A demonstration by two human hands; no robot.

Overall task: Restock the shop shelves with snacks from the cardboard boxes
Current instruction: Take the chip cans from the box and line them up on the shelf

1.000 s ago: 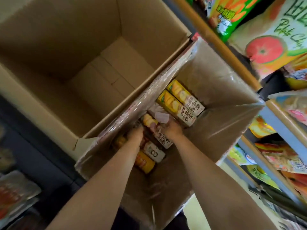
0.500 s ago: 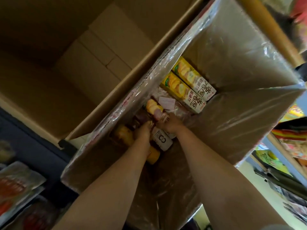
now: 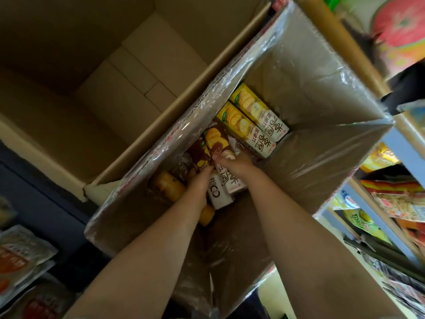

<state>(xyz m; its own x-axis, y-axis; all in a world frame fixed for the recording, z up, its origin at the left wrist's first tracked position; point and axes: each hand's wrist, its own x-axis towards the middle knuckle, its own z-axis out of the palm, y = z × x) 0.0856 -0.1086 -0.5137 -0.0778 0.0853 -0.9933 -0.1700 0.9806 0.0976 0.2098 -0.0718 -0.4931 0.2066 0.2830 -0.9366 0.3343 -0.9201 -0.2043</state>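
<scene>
A plastic-wrapped cardboard box (image 3: 322,93) is standing open, with two yellow snack cartons (image 3: 250,125) lying side by side at its far end. Two brown snack cartons (image 3: 216,143) (chip pictures on their faces) are tilting up near the middle, above orange packs (image 3: 169,186).

Head view looks steeply down into cardboard box (image 3: 310,93).

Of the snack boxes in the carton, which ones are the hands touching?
The brown boxes, at the fingertips of the left hand and right hand. The two yellow boxes lie untouched against the far wall.
</scene>
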